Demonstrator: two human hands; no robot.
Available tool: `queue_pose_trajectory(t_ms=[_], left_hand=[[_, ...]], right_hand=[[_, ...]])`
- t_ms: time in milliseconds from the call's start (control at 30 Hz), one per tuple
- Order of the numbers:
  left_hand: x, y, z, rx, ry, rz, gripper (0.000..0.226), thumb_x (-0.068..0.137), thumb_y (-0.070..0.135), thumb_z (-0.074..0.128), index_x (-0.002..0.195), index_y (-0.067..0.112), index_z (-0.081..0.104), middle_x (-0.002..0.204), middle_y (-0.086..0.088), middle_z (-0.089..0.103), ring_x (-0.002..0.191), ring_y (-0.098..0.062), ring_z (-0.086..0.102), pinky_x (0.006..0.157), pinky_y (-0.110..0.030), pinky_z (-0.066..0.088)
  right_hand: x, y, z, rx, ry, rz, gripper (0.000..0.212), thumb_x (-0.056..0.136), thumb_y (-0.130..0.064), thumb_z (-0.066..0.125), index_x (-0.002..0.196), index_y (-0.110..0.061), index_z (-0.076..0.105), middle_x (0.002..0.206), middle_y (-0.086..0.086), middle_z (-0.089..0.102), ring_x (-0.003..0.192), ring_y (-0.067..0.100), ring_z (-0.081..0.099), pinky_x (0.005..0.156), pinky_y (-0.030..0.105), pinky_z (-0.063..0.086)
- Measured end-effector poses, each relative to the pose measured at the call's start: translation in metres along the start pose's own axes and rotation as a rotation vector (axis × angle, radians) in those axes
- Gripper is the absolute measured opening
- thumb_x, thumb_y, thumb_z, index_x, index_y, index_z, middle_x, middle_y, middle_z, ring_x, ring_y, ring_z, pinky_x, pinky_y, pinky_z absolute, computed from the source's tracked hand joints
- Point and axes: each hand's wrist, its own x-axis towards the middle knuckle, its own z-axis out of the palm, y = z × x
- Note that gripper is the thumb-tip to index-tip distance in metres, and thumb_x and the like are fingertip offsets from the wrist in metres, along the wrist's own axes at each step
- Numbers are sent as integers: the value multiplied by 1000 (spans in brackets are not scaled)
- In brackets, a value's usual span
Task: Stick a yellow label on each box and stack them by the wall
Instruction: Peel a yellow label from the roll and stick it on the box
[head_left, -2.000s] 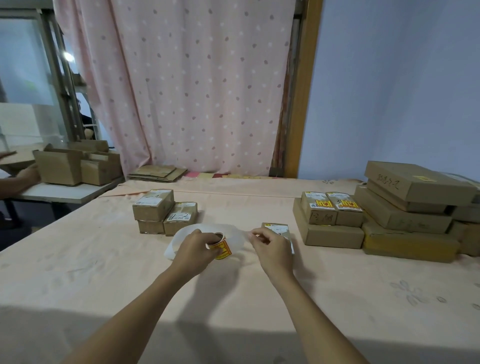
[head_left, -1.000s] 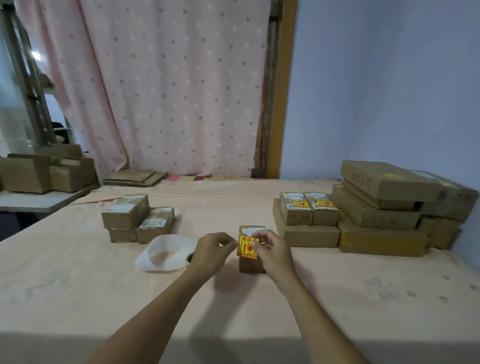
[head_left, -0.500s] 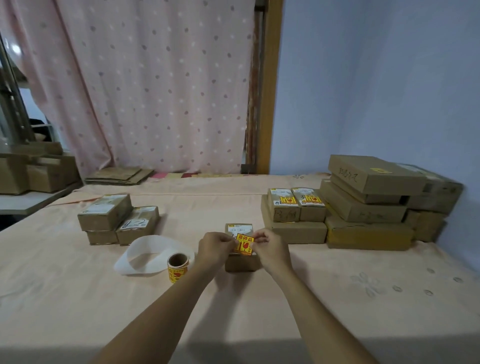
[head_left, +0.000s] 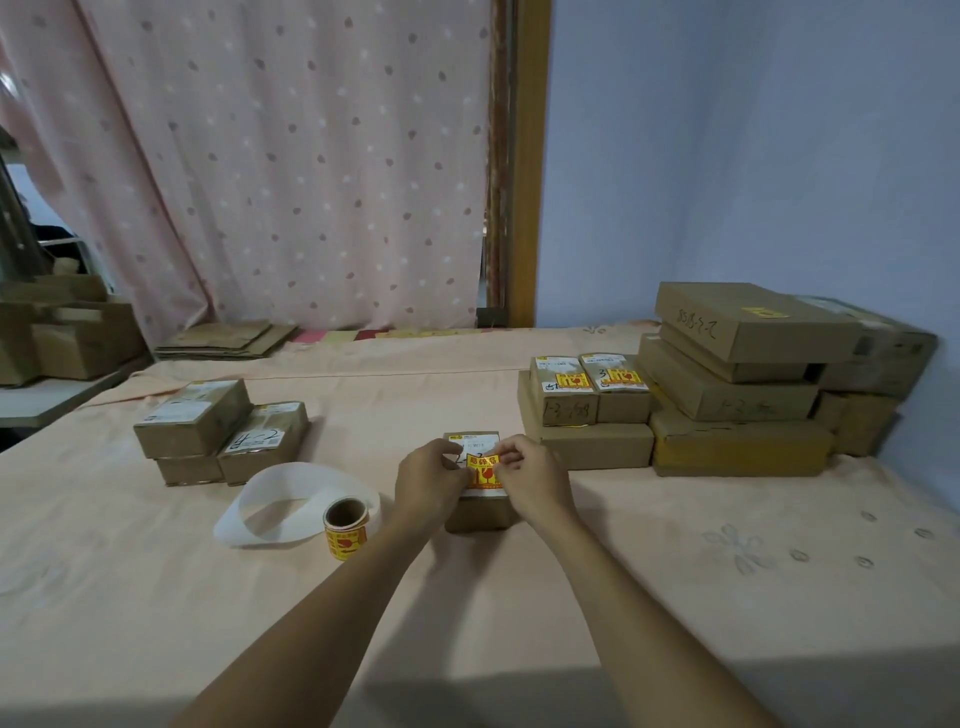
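A small brown box (head_left: 480, 514) stands in the middle of the table, right in front of me. A yellow label (head_left: 483, 470) with red print lies over its top. My left hand (head_left: 428, 480) pinches the label's left edge and my right hand (head_left: 530, 478) pinches its right edge. The label roll (head_left: 345, 527) stands to the left of the box, with a loop of white backing strip (head_left: 291, 506) trailing from it. Three small boxes (head_left: 218, 428) without yellow labels sit at the left. Two labelled small boxes (head_left: 589, 387) rest on a flat box by the wall stack.
Larger brown boxes (head_left: 737, 374) are piled against the blue wall at the right. Flattened cardboard (head_left: 223, 340) lies at the table's far edge under the pink curtain. A side table with open cartons (head_left: 62, 332) stands at the far left.
The roll left my left hand and now stands on the table. Both hands brought the peeled yellow label over the middle box and lowered it onto the top.
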Motion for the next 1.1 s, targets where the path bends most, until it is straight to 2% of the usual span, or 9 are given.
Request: queue_pose_trajectory(t_ms=[133, 267, 400, 533, 767, 900, 967, 1033, 1100], left_hand=[[2, -1, 1, 33, -1, 37, 32, 83, 18, 74, 115, 17, 73, 94, -4, 74, 81, -15, 61, 68, -25, 43], [2, -6, 3, 49, -5, 96, 43, 83, 15, 71, 125, 21, 64, 82, 6, 66, 95, -20, 59, 63, -25, 38], [3, -13, 2, 177, -23, 192, 37, 91, 22, 69, 128, 24, 67, 94, -2, 63, 108, -27, 51, 82, -34, 42], [0, -17, 0, 302, -61, 235, 29, 98, 34, 60, 125, 33, 70, 103, -6, 55, 109, -25, 43, 93, -33, 40], [0, -15, -4, 196, -124, 162, 28, 94, 30, 63, 121, 31, 73, 95, -1, 44, 110, -28, 49, 93, -32, 39], [-9, -14, -5, 12, -64, 36, 35, 92, 29, 65, 126, 23, 69, 103, -5, 58, 98, -23, 60, 82, -31, 46], [-15, -17, -6, -67, 9, -66, 37, 94, 28, 59, 128, 17, 65, 109, -6, 69, 99, -21, 61, 84, -34, 49], [-20, -22, -7, -94, 9, -155, 31, 94, 26, 54, 119, 13, 68, 113, -6, 70, 101, -21, 61, 84, -34, 48], [-23, -26, -7, -150, -33, -186, 25, 92, 24, 52, 99, 13, 73, 101, -4, 72, 94, -22, 63, 75, -33, 48]], right_hand=[[-4, 2, 4, -54, 0, -24, 21, 89, -9, 64, 102, -24, 73, 89, -11, 65, 75, 0, 57, 64, 8, 39], [-6, 8, 7, -72, 22, -70, 23, 89, -14, 65, 107, -27, 71, 110, -8, 62, 94, 12, 64, 78, 31, 53], [-8, 10, 5, -98, 2, -60, 20, 93, -24, 66, 108, -34, 75, 112, -10, 63, 95, 9, 66, 81, 32, 54], [-11, 13, 1, -181, -9, -41, 23, 97, -35, 61, 114, -36, 75, 112, -13, 65, 94, 7, 60, 72, 27, 44], [-15, 10, 4, -253, 18, -10, 25, 98, -38, 57, 117, -36, 73, 117, -10, 67, 102, 14, 63, 74, 28, 46], [-22, 6, 6, -283, 41, -30, 26, 100, -35, 55, 119, -32, 72, 118, -7, 67, 104, 17, 62, 76, 29, 46], [-25, 8, 7, -183, 34, -1, 25, 99, -34, 57, 119, -30, 71, 114, -7, 69, 103, 15, 63, 77, 28, 46], [-30, 9, 5, -24, 45, 69, 23, 98, -31, 61, 119, -26, 68, 110, -8, 71, 102, 13, 66, 81, 28, 48], [-35, 11, 4, 82, 56, 129, 17, 96, -30, 64, 111, -24, 65, 107, -9, 72, 104, 13, 67, 85, 28, 50]])
